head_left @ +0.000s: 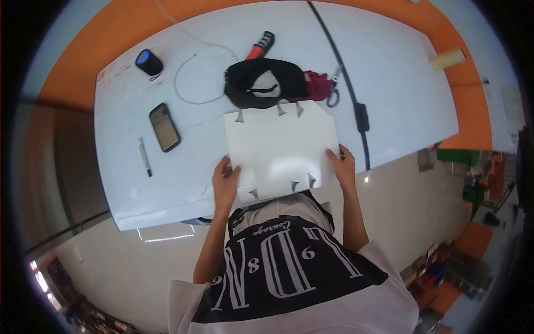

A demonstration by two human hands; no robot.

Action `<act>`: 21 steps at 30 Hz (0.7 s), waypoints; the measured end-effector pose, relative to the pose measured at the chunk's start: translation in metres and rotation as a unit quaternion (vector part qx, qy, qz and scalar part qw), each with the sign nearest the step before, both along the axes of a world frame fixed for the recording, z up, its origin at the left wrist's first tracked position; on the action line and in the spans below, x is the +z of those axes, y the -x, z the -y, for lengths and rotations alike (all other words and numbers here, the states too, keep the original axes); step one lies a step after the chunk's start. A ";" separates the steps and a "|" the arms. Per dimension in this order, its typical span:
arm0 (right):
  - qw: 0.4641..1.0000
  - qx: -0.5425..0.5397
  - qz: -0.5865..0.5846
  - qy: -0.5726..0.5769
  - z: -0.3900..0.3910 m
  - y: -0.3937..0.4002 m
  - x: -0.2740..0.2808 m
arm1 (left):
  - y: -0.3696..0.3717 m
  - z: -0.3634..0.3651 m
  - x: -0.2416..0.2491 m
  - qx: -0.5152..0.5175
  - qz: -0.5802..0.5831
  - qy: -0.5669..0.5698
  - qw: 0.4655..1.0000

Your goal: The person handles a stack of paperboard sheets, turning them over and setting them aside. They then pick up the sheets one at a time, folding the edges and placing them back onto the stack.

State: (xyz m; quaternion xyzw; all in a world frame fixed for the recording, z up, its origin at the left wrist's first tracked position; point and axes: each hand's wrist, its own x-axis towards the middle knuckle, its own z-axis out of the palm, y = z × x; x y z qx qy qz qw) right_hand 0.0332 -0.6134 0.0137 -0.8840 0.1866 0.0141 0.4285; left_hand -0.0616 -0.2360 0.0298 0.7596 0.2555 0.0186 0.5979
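Observation:
A white sheet of card [281, 147] lies on the table's near side, in front of my body. Small cut flaps or notches show along its far and near edges, and one far corner is slanted. My left hand [226, 175] grips the sheet's left edge, its thumb on top. At the right edge, my right hand [342, 162] pinches the sheet the same way, thumb above and the other fingers bent at the rim. The fingertips under the sheet are hidden.
Beyond the sheet lie a black-and-grey cloth item [261, 83], maroon cloth [319, 87] and scissors [334, 96]. Leftward are a phone [165, 128], a pen [144, 157], a speaker [148, 62] and a thin cable [177, 83]. A black cord [345, 75] crosses the table [400, 94] at right.

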 end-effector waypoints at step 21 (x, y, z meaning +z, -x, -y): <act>0.975 -0.018 -0.037 -0.218 0.004 0.005 -0.002 | 0.004 0.006 0.012 0.054 -0.061 0.015 0.997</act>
